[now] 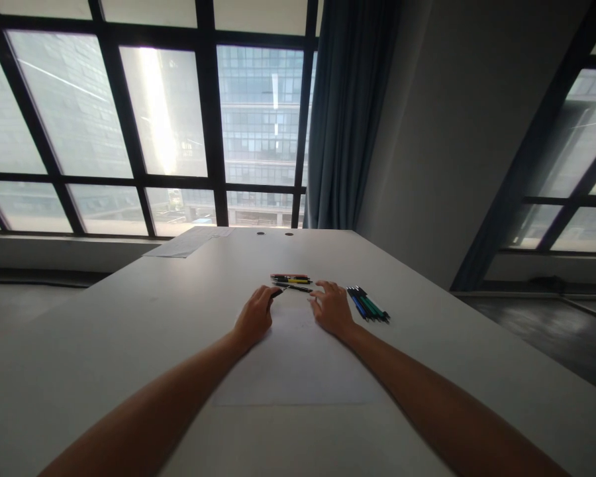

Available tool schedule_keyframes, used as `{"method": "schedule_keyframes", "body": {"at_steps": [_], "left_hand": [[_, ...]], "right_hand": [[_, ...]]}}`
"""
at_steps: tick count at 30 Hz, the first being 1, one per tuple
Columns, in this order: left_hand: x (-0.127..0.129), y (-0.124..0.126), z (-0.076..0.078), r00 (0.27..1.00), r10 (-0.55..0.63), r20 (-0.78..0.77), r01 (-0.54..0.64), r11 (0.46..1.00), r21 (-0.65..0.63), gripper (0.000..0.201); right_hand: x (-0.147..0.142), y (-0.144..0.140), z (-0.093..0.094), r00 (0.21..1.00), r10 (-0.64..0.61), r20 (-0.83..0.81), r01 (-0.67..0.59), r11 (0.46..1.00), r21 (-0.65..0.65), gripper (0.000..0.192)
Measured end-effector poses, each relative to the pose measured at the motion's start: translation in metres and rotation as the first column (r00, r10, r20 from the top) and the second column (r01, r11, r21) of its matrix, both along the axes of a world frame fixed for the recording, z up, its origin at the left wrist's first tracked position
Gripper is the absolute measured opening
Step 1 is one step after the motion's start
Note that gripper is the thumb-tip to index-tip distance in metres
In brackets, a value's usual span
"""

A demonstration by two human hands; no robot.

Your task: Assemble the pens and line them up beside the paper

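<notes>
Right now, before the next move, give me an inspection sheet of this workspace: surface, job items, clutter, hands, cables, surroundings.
Surface: white table, with two dark round spots toward its far end.
Job items: paper sheet between the forearms; small group of pens just beyond it; row of blue and green pens beside the right hand.
Clutter: another paper at the far left.
Hands: left hand has a dark item at its fingertips, grip unclear; right hand's fingers are bent and apart near the small group.
Cables: nothing seen on the table.
Surroundings: large windows and blue curtain beyond the table.
</notes>
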State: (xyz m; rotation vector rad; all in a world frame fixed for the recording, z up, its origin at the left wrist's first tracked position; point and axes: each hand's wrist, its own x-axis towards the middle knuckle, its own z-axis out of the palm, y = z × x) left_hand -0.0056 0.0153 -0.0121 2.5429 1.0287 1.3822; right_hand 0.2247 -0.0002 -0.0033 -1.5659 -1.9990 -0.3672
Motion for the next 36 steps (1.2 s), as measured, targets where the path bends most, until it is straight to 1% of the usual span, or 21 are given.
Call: {"method": "schedule_keyframes", "body": {"at_steps": [3,10,12,16,19,24,27,31,36], "left_hand": [[0.000,-0.004,0.002,0.997,0.022,-0.076,-0.022,1.000,0.002,0.042],[0.000,-0.008,0.004,0.965,0.101,-0.241,-0.116,0.992,-0.048,0.052],[0.001,-0.009,0.004,0.957,0.113,-0.267,-0.132,0.990,-0.057,0.054],[0.001,-0.010,0.005,0.948,0.118,-0.295,-0.143,0.988,-0.063,0.056],[0.000,-0.010,0.006,0.944,0.103,-0.314,-0.125,0.991,-0.053,0.058],[0.000,-0.009,0.005,0.941,0.037,-0.337,-0.048,0.999,-0.025,0.060],[0.000,-0.008,0.003,0.944,0.023,-0.329,-0.036,0.999,-0.033,0.061],[0.000,-0.007,0.003,0.946,0.015,-0.323,-0.028,0.999,-0.036,0.063],[0.000,-0.007,0.003,0.948,0.000,-0.319,-0.015,0.999,-0.044,0.063]], "right_hand": [[-0.001,0.003,-0.002,0.999,-0.009,0.051,0.011,0.999,-0.039,0.017],[-0.004,0.004,-0.001,0.999,0.028,0.021,-0.026,0.996,-0.082,0.013],[-0.005,0.002,0.001,0.999,0.044,0.021,-0.043,0.998,-0.048,0.013],[-0.010,-0.005,0.007,0.995,0.099,-0.019,-0.098,0.993,0.064,0.015],[-0.015,-0.010,0.010,0.985,0.170,-0.021,-0.167,0.981,0.095,0.016],[-0.018,-0.012,0.011,0.977,0.212,-0.003,-0.210,0.971,0.110,0.016],[-0.017,-0.011,0.010,0.969,0.246,0.011,-0.245,0.962,0.122,0.017],[-0.016,-0.009,0.007,0.966,0.259,-0.007,-0.253,0.951,0.176,0.017],[-0.018,-0.010,0.005,0.955,0.296,-0.003,-0.291,0.940,0.179,0.015]]}}
